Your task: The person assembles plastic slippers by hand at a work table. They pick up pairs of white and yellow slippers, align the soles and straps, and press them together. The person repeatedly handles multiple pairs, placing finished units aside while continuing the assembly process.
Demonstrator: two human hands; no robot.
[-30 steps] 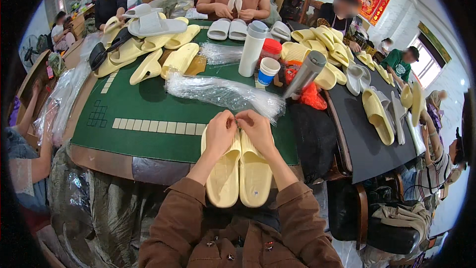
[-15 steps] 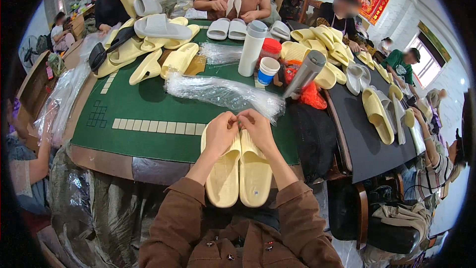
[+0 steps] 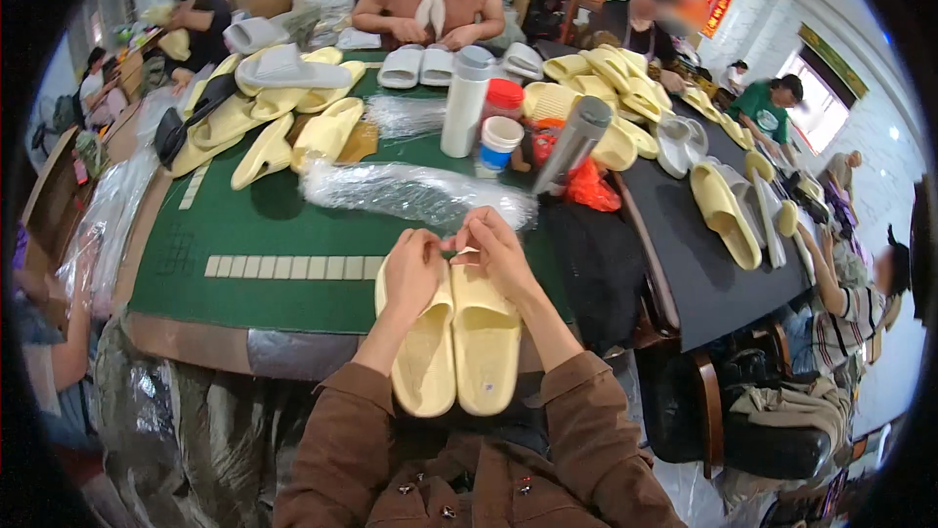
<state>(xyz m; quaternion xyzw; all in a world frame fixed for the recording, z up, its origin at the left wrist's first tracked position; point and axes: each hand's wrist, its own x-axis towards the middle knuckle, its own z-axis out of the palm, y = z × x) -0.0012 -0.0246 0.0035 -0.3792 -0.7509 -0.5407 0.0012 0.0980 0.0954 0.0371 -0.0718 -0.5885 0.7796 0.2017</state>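
A pair of pale yellow slippers [image 3: 487,357] lies side by side at the near table edge, heels toward me. Over the left slipper's strap and toe is my left hand [image 3: 414,269], its fingertips pinched together. My right hand [image 3: 496,253] bends over the other slipper's toe, thumb and fingers also closed. Both sets of fingertips meet near the gap between the toes; whatever thin thing they hold is too small to make out. Just beyond them lies a bundle of clear plastic strands [image 3: 410,193].
Piled slippers [image 3: 293,79] stand at the far left, more [image 3: 616,79] at the right. A white tumbler [image 3: 467,103], a grey tumbler [image 3: 575,145], a paper cup [image 3: 500,142] and a red bag [image 3: 593,188] stand behind the bundle. Several people sit around the tables.
My right hand has risen slightly and its fingers have drawn a little away from the left fingertips. The view has shifted, so the slippers and table appear further left.
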